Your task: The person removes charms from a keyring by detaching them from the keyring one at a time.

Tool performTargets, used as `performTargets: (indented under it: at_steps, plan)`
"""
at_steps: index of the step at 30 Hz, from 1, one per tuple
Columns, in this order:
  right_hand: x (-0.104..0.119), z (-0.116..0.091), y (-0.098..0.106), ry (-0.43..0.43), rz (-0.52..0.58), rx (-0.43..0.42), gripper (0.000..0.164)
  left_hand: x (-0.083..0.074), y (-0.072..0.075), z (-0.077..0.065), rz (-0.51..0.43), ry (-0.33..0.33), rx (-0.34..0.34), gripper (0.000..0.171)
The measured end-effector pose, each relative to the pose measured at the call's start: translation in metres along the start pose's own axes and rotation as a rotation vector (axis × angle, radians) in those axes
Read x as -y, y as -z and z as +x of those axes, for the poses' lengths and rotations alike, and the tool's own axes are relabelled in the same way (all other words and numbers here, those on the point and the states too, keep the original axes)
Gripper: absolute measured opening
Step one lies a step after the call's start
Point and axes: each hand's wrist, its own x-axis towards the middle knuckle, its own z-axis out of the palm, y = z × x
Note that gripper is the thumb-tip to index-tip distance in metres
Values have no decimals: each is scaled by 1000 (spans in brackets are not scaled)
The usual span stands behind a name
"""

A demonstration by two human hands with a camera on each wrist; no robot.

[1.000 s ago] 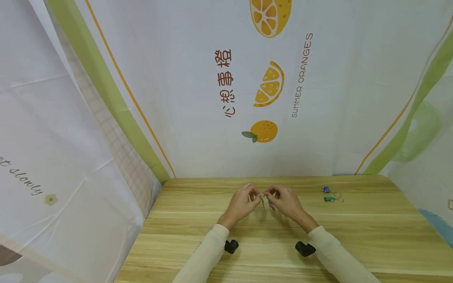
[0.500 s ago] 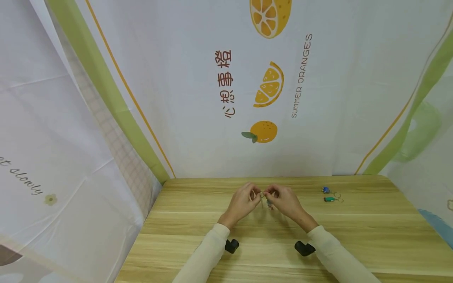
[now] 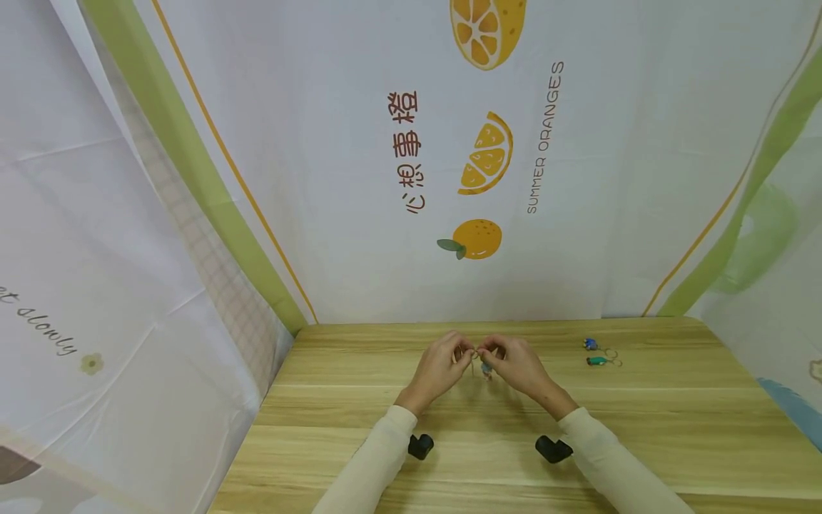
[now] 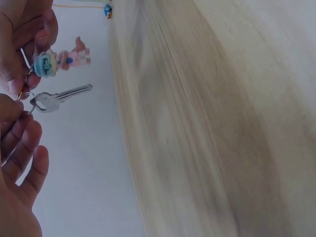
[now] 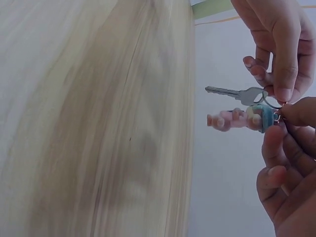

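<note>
My left hand (image 3: 443, 365) and right hand (image 3: 521, 365) meet above the wooden table, fingertips almost touching. With thumb and finger, the left pinches a metal key ring (image 5: 270, 105). A silver key (image 4: 60, 97) dangles from that ring. The right hand pinches the metal fitting at the top of a figurine keychain, partly hidden by the fingers. Its small figurine (image 4: 61, 61), with a blue hat and pink clothes, hangs beside the key. Whether the keychain's fitting is threaded onto the ring, I cannot tell.
Two more keychains lie at the table's back right: a blue one (image 3: 591, 344) and a green one (image 3: 597, 361), each with a ring. Black wrist-camera parts (image 3: 421, 447) jut out below both forearms. A white printed cloth (image 3: 359, 271) hangs behind the table's back edge.
The key has swung from a slant to hanging straight down. The figurine has shifted slightly left, showing more clearly below the right fingers. Both hands stay nearly in place.
</note>
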Motion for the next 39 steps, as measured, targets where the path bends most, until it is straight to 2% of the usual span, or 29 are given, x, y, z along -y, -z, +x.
performTargets:
  at_steps: [14, 27, 35, 39]
  plan:
    - [-3, 2, 6, -44, 14, 87, 18, 2, 1, -1, -14, 11, 7, 6]
    - [-2, -1, 6, -26, 17, 27, 7, 3, -2, -1, -53, -31, -7, 6]
    - [-2, -1, 4, -10, 25, 30, 5, 2, -5, -1, -57, 22, 48, 7]
    - [-2, 0, 3, 15, 9, 20, 4, 1, -4, 0, -45, 27, 58, 8]
